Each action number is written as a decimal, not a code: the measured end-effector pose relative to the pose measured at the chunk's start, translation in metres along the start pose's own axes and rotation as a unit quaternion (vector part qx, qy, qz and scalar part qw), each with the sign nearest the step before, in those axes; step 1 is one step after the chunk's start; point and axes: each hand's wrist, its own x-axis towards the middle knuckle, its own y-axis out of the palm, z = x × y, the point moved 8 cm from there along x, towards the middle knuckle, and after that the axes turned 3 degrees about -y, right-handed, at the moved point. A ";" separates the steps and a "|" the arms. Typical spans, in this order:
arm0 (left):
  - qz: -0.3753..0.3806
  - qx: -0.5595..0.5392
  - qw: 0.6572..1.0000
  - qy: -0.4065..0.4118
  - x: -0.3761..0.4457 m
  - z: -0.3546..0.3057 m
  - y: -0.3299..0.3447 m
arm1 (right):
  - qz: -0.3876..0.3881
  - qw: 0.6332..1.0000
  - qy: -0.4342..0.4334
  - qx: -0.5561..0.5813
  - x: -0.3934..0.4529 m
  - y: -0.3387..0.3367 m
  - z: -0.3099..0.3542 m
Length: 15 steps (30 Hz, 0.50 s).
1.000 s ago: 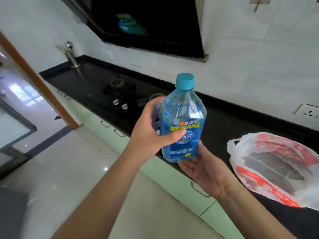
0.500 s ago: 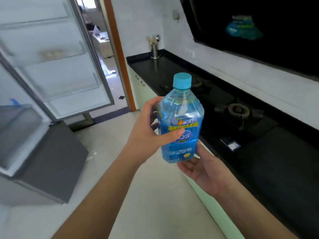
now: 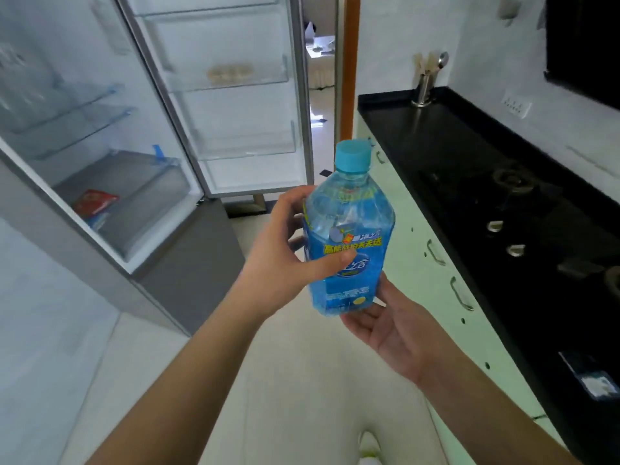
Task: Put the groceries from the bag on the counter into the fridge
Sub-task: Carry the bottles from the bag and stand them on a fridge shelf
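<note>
Fridge (image 3: 141, 182) open ahead; left hand (image 3: 285, 260) grips the bottle (image 3: 349, 250), right hand (image 3: 389, 327) flat beneath; slick plastic might slip.

At right, a black counter (image 3: 436, 135) carries a steel utensil holder (image 3: 423, 90) near its far end. A fridge shelf (image 3: 134, 182), at left, holds a red packet (image 3: 95, 200).

The scene is brightly and evenly lit, with daylight pouring through the doorway (image 3: 322, 62) at upper centre, where the far room washes out to near white. Soft glare streaks the dark table (image 3: 469, 156) at right and the pale floor (image 3: 302, 380). Wide-angle distortion bends the fridge (image 3: 100, 146) edges at left, and the frame's margins are slightly smeared.
</note>
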 end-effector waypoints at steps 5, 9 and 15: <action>-0.068 0.016 0.997 -0.015 0.039 0.005 -0.022 | 0.045 0.997 0.060 -0.007 0.053 0.018 0.023; -0.119 0.027 0.992 -0.024 0.065 0.001 -0.039 | 0.095 0.990 0.101 -0.020 0.091 0.040 0.041; -0.194 0.028 0.980 -0.042 0.079 0.007 -0.081 | 0.145 0.976 0.153 -0.056 0.132 0.087 0.041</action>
